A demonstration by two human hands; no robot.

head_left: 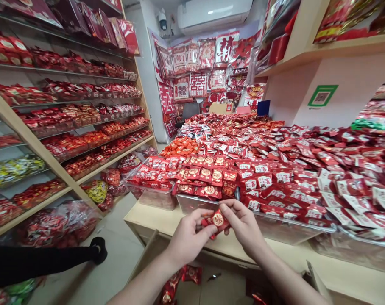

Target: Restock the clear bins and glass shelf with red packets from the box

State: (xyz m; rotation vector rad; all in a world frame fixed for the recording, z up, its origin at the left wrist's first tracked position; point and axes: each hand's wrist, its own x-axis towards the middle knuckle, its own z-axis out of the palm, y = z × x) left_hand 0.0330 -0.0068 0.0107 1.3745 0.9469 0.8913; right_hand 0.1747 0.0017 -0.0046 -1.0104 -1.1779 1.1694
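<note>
One red packet [218,220], gripped by left hand [188,237] and right hand [242,220] — packed bins [278,231] just beyond, shelves [38,144] leftward.

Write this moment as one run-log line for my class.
left hand: gripping red packet | right hand: gripping same packet | ahead: filled clear bin | left side: stocked shelves

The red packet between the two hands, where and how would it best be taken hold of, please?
Grip the red packet at opposite edges, I would suggest, coming from both sides: it is small, its round gold emblem facing the camera, so edge grips leave that uncovered. The left hand and right hand hold it from either side, thumbs in front.
</note>
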